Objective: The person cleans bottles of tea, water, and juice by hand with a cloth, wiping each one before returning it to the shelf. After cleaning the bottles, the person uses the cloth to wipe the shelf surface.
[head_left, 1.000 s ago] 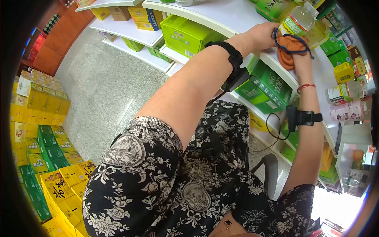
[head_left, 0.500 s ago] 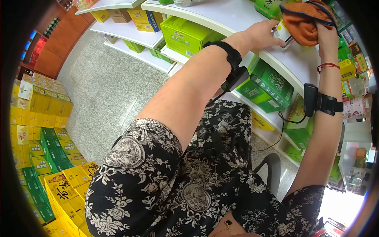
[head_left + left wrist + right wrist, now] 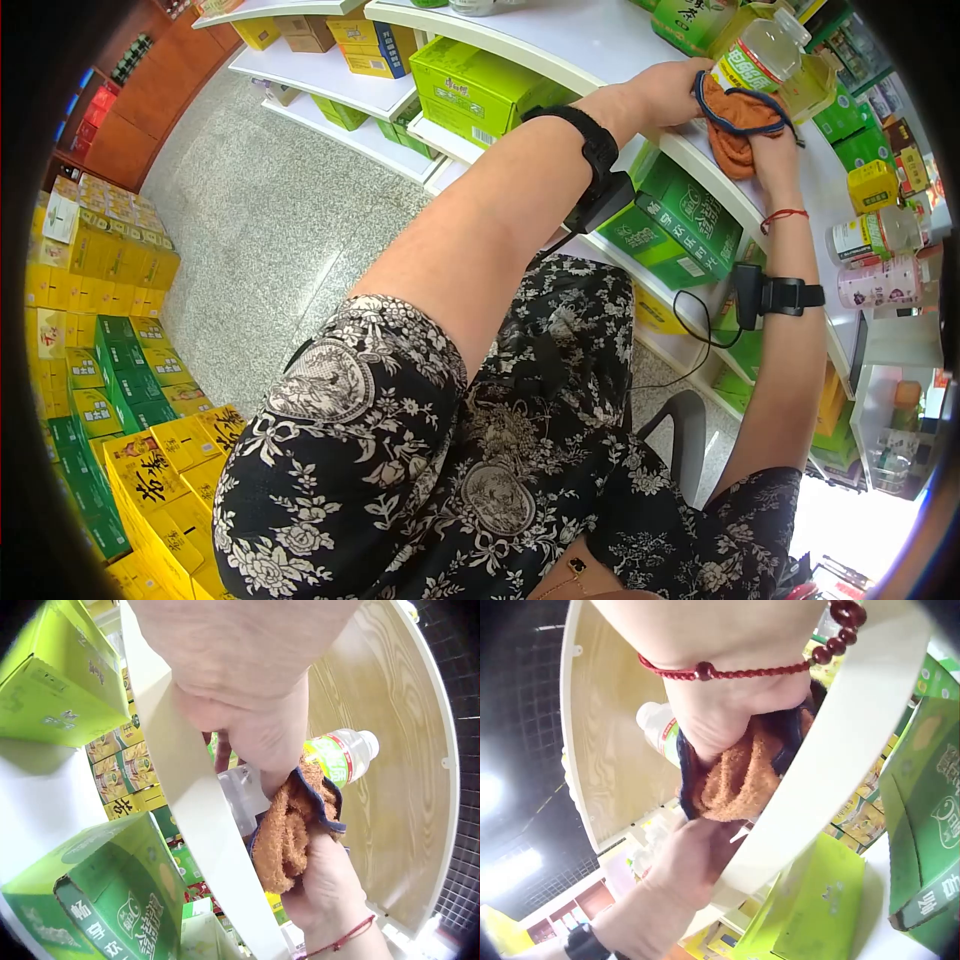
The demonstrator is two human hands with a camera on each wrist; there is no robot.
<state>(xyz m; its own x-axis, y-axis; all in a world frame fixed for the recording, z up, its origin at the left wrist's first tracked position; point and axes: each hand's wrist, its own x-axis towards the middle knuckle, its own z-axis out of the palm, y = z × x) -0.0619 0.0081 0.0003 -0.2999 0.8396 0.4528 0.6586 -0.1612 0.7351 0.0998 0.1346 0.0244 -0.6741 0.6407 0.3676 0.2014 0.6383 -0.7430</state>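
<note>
A clear bottle with a green and yellow label (image 3: 748,62) lies tilted over the shelf, its cap end pointing away. My left hand (image 3: 672,92) grips its base end; the clear base shows below the fingers in the left wrist view, beside that hand (image 3: 255,720). An orange cloth with dark blue edging (image 3: 735,135) is bunched around the bottle's lower part, held by my right hand (image 3: 775,160). In the right wrist view the right hand (image 3: 720,712) presses the cloth (image 3: 739,784) on the bottle, its fingers partly hidden by the folds.
The white shelf's curved edge (image 3: 690,165) runs beneath both hands. Large bottles (image 3: 690,22) stand behind, and another bottle (image 3: 870,235) lies at right. Green boxes (image 3: 685,215) fill the lower shelf; yellow cartons (image 3: 160,480) are stacked at lower left.
Since half a second ago, the right hand and cloth have come down and left from the bottle's far end, uncovering its label and cap. The left hand stays at the base end.
</note>
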